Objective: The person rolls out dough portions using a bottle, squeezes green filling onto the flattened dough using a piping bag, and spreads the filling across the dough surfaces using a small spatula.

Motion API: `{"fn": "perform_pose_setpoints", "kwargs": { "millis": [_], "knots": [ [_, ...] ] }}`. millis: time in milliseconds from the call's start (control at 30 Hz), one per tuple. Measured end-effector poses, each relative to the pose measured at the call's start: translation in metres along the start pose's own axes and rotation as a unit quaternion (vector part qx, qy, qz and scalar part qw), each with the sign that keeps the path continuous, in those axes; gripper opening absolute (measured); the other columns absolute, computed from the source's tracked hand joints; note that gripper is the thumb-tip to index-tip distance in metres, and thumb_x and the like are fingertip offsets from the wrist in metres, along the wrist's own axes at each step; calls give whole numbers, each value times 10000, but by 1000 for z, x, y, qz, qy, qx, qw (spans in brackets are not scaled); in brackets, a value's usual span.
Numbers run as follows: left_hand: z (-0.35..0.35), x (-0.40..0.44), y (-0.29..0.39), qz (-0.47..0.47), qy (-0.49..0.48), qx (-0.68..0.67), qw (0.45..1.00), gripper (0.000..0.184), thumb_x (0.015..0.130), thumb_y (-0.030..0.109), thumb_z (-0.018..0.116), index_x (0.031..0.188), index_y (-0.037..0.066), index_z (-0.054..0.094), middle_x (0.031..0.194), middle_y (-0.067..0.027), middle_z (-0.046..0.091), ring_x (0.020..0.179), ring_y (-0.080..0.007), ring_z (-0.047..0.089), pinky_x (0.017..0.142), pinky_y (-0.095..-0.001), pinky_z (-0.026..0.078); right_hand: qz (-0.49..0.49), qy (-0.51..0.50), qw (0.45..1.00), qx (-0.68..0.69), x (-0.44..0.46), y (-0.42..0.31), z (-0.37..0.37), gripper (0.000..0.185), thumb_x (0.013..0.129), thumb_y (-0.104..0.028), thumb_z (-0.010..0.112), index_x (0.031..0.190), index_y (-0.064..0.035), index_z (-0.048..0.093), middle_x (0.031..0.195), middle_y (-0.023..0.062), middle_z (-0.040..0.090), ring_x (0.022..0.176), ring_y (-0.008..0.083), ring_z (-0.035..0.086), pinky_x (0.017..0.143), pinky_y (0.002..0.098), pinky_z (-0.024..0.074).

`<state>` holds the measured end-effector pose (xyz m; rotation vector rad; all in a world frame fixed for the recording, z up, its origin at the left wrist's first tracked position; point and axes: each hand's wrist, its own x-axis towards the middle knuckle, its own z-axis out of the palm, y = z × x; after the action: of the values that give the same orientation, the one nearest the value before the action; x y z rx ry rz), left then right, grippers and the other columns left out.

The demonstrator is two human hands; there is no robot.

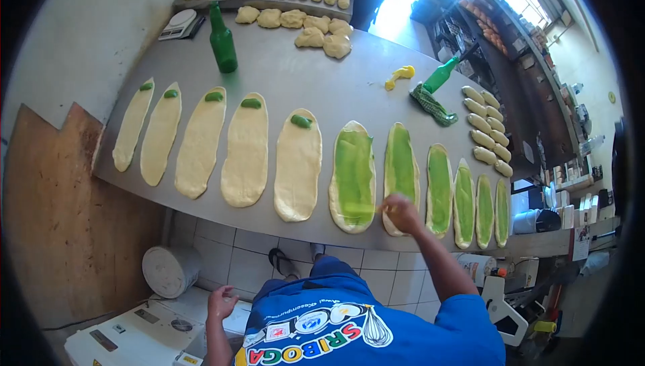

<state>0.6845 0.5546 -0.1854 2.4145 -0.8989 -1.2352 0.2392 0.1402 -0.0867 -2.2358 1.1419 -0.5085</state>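
My right hand is closed at the lower end of a long dough strip coated with green filling. A faint, blurred flat edge reaches from its fingers over the filling; I cannot make out what it is. My left hand hangs low beside my body, off the table, its fingers apart with nothing in them. Left of the coated strip lies a plain dough strip with a green dab near its top. More plain strips with dabs stretch leftward. Several green-coated strips run to the right.
On the metal table stands a green bottle; another bottle lies by a green cloth. A yellow piece, dough lumps, rolled dough pieces and a scale are farther back. A white bucket sits below.
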Motion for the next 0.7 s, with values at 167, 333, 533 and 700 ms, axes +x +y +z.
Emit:
{"fn": "perform_pose_setpoints", "kwargs": {
  "millis": [167,333,533,700],
  "knots": [
    [19,4,54,5,-34,48,998,374,755,155,768,1113,78,689,1061,-130,695,905,-243,675,813,-367,546,189,98,969,125,100,59,-46,84,809,-31,680,877,0,718,688,17,631,532,109,498,468,268,427],
    [-1,20,100,49,-23,62,997,382,758,144,765,1123,63,682,1088,-128,690,936,-253,672,824,-368,547,213,81,971,69,148,110,-43,77,811,-35,664,846,13,714,663,4,609,519,101,464,470,260,402],
    [-21,17,105,43,26,47,998,387,762,135,758,1128,42,675,1116,-121,684,959,-261,668,830,-369,548,198,27,978,65,137,106,-49,66,806,-46,678,823,5,716,657,-10,586,555,92,446,521,253,391],
    [2,9,102,16,5,42,999,381,767,130,749,1128,36,674,1129,-123,682,966,-262,668,836,-370,547,207,10,975,75,110,93,-61,65,803,-54,691,816,4,716,651,-17,575,564,90,433,534,250,382]
  ]
}}
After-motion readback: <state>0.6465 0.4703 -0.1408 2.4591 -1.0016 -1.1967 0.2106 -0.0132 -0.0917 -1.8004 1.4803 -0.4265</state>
